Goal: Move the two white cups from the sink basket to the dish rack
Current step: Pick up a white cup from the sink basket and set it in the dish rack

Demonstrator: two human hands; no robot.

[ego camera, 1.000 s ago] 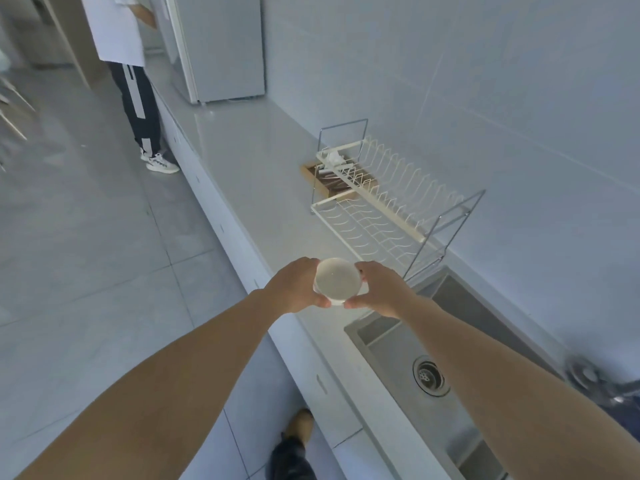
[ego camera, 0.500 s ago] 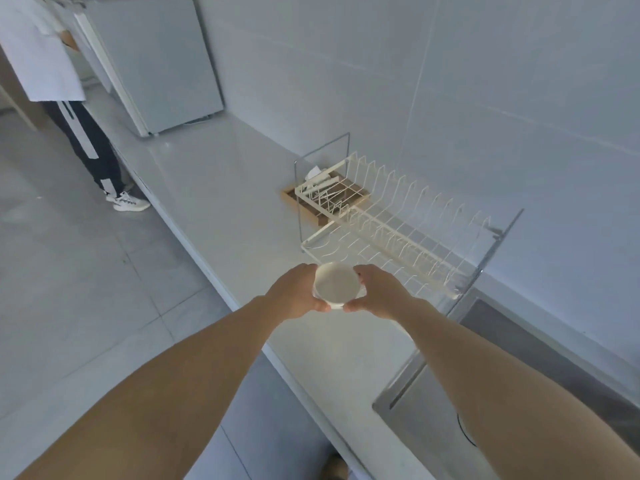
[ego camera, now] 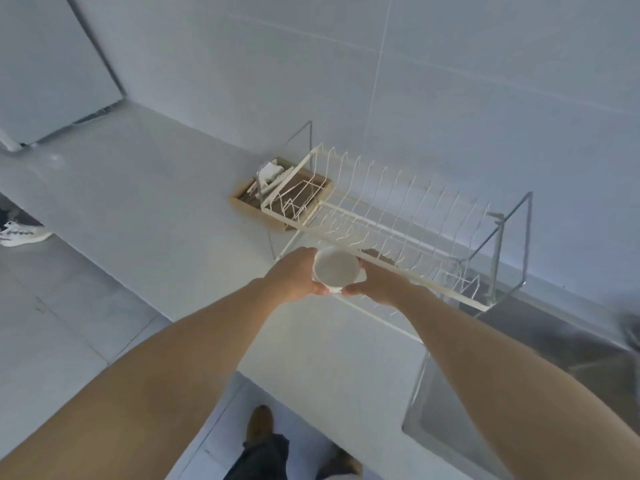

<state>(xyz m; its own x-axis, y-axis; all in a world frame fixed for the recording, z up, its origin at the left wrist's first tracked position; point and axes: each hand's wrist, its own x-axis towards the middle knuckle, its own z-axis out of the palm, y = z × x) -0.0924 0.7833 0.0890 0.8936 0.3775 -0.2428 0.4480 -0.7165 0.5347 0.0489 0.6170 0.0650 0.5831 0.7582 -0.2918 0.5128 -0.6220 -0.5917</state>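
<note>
A white cup [ego camera: 335, 269] sits upright between my two hands, its open mouth facing up at me. My left hand [ego camera: 297, 277] grips its left side and my right hand [ego camera: 378, 285] grips its right side. The cup hangs just in front of the near edge of the white wire dish rack [ego camera: 388, 216], over the rack's lower tier. The rack stands on the white counter [ego camera: 156, 209] against the tiled wall. Only one cup is in view, and the sink basket is out of frame.
A wooden tray [ego camera: 277, 195] with white utensils lies behind the rack's left end. The steel sink [ego camera: 554, 344] opens at the right. A grey appliance [ego camera: 48, 67] stands at the far left. Another person's shoe [ego camera: 20, 233] shows on the floor.
Both hands have carried the cup from over the sink edge leftward and forward to the rack's near edge. My view has swung toward the rack, and the other person has mostly left the frame.
</note>
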